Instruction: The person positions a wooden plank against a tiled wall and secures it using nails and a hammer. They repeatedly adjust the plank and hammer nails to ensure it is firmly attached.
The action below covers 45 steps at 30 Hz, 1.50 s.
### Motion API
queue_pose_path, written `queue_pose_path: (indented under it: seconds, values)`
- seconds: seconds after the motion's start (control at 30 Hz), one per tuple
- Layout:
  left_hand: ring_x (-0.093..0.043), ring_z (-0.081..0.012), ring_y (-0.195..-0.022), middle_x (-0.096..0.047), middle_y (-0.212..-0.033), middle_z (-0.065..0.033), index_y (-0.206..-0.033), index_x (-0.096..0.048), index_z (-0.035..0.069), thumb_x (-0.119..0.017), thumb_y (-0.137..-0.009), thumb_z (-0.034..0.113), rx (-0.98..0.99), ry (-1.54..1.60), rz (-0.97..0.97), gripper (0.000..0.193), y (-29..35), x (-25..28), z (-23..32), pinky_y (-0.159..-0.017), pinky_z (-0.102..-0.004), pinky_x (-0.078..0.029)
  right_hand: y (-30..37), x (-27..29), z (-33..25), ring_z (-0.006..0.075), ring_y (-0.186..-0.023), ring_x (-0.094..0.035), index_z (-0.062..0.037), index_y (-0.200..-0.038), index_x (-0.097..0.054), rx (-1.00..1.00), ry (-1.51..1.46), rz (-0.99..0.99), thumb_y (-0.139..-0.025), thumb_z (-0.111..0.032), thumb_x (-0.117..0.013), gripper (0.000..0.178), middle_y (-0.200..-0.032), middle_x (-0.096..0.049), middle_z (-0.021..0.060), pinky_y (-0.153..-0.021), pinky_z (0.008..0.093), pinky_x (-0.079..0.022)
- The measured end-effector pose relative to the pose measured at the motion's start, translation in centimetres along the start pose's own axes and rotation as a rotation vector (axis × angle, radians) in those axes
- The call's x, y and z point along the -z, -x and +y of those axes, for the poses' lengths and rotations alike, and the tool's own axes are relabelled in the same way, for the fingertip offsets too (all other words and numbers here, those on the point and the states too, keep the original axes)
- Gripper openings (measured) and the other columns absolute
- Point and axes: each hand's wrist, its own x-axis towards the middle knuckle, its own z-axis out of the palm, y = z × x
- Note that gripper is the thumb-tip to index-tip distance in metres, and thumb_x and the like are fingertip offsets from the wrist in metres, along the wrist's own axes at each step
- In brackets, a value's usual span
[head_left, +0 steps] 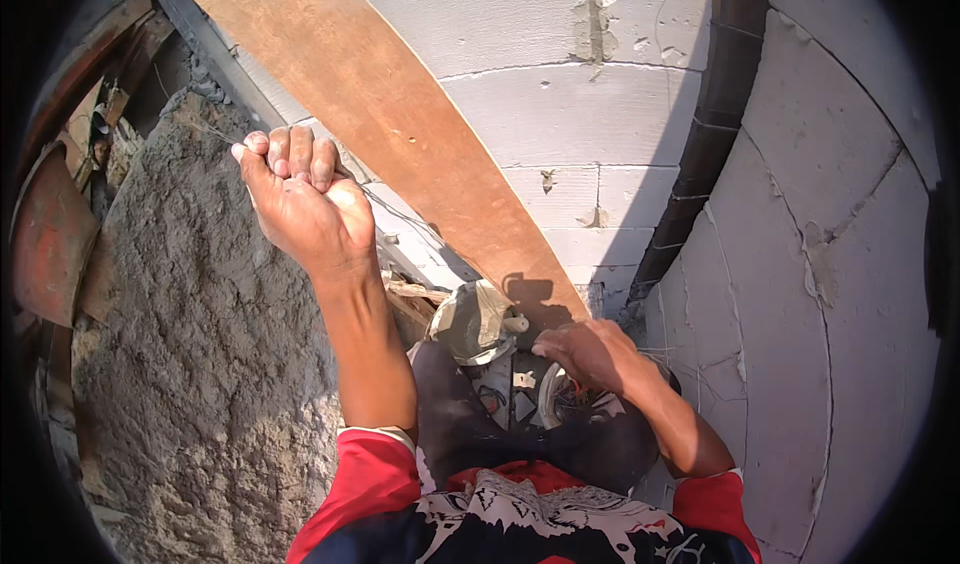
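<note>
My left hand (305,199) is raised over the rough concrete, palm up, fingers curled closed. Fine strands of wire (212,129) stick out past its thumb, so it seems to grip thin wire. A dark strand also runs from behind this hand down toward the plywood. My right hand (590,352) is lower, beside the bottom end of the plywood strip (400,104). Its fingers are bent together and whatever they hold is hidden. Loose thin wires (705,369) show behind the right wrist.
A white block wall (560,114) stands ahead, another block wall (780,264) to the right, with a dark wire-tied post (715,104) in the corner. Rough concrete (210,334) fills the left. Below are a pale bucket (470,324) and a white-rimmed container (547,396). A reddish pan (50,239) lies far left.
</note>
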Motion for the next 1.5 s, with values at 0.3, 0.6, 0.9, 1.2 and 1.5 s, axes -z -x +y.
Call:
queue_pose_path:
  seconds: [0.3, 0.6, 0.9, 1.2, 1.5]
  values:
    - [-0.036, -0.0065, -0.053, -0.039, -0.071, 0.0029, -0.092, -0.047, 0.009, -0.048, -0.109, 0.025, 0.097, -0.16, 0.21, 0.023, -2.9, 5.7, 7.4, -0.045, -0.0219, -0.033, -3.3, -1.6, -0.7, 0.026, -0.088, -0.071, -0.0034, -0.108, -0.061, 0.203, -0.344, -0.213, -0.105, -0.022, -0.046, 0.024, -0.11, -0.069, 0.016, -0.077, 0.0363, -0.058]
    - [-0.031, -0.0066, -0.051, -0.035, -0.066, 0.0042, -0.1, -0.051, 0.01, -0.046, -0.11, 0.031, 0.047, -0.129, 0.254, 0.024, -3.3, 9.3, 10.7, -0.042, -0.0221, -0.032, -1.0, -0.9, 0.6, 0.0201, -0.083, -0.07, -0.001, -0.118, -0.056, 0.197, -0.755, -0.084, -0.11, -0.019, -0.037, 0.028, -0.094, -0.071, 0.0147, -0.078, 0.0333, -0.057]
    - [-0.027, -0.0083, -0.054, -0.029, -0.066, 0.0036, -0.112, -0.054, 0.004, -0.045, -0.11, 0.019, 0.119, -0.072, -0.011, 0.017, -4.5, 10.3, 12.8, -0.042, -0.0245, -0.027, 0.3, 1.6, 1.5, 0.019, -0.072, -0.068, -0.0029, -0.102, -0.063, -0.218, -0.659, 0.17, -0.109, -0.038, -0.038, 0.043, -0.072, -0.065, 0.0083, -0.069, 0.0346, -0.054]
    - [-0.03, -0.0076, -0.055, -0.033, -0.069, 0.0026, -0.107, -0.055, 0.003, -0.048, -0.11, 0.022, 0.175, -0.294, -0.009, 0.02, -5.2, 7.8, 6.6, -0.044, -0.0249, -0.028, 7.4, -2.4, 2.6, 0.0222, -0.104, -0.065, 0.0022, -0.12, -0.062, 0.029, -1.167, -0.602, -0.106, -0.04, -0.05, 0.046, -0.087, -0.064, 0.0118, -0.094, 0.0343, -0.049]
    - [-0.041, -0.0097, -0.072, -0.042, -0.081, 0.0007, -0.123, -0.054, 0.002, -0.048, -0.11, 0.025, 0.738, -0.505, -0.131, 0.027, 15.3, -3.6, -10.3, -0.066, -0.0258, -0.04, 1.1, 3.7, -3.2, 0.0311, -0.116, -0.062, 0.0012, -0.148, -0.041, -0.125, -0.585, 0.629, -0.1, -0.035, -0.062, 0.064, -0.12, -0.065, 0.0248, -0.101, 0.0382, -0.047]
